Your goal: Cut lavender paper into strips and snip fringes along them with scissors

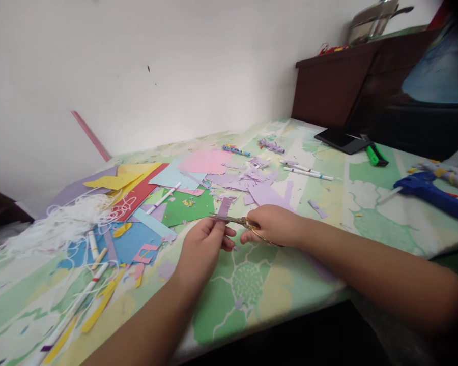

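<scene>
Between the fingers of my left hand (209,235) is a small purple paper strip (224,206), held upright. My right hand (272,226) grips a pair of scissors (238,220) by the handles, and the blades lie across the lower part of the strip, close to my left fingertips. Whether the blades are parted is too small to tell. Just beyond my hands lie lilac paper pieces with fringed cuts (254,177) and a green paper sheet (189,207) with tiny scraps on it.
Tangled white string (72,218) and coloured paper sheets (137,190) cover the left side. White marker pens (308,174) lie beyond my right hand. Rightward are a black phone (341,141), a green highlighter (376,155) and a blue glue gun (435,195). A wall borders the far side.
</scene>
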`<state>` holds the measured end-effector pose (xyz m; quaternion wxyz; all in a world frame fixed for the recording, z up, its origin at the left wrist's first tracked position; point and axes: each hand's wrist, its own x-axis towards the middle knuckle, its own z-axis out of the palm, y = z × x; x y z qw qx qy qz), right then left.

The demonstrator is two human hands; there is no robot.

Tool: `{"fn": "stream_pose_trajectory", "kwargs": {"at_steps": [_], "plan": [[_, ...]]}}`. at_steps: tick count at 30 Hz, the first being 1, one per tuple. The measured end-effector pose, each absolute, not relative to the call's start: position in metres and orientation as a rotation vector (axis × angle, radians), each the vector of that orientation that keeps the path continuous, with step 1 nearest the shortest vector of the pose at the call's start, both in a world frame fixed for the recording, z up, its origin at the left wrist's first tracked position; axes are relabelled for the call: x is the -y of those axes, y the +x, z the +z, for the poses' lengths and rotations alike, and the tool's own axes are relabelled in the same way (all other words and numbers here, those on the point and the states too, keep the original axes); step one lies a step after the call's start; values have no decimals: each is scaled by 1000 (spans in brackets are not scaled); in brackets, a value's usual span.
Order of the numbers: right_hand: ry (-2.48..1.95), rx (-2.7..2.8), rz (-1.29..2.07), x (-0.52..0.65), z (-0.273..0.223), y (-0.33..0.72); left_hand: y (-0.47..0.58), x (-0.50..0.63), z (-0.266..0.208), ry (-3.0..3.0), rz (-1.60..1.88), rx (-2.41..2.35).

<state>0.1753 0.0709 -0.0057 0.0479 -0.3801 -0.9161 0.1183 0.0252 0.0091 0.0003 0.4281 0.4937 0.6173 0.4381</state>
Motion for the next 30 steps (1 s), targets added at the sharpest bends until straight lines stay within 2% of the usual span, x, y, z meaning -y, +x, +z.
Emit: {"fn": "stream_pose_trajectory", "kwargs": {"at_steps": [11,30], "plan": [[-1235,2807,337,-73,-6,177,25,-14,-4,972,1211,-1355],[-1255,2818,364,-71,-5,175,26,-13,-6,1012,1200,-1382]]}}
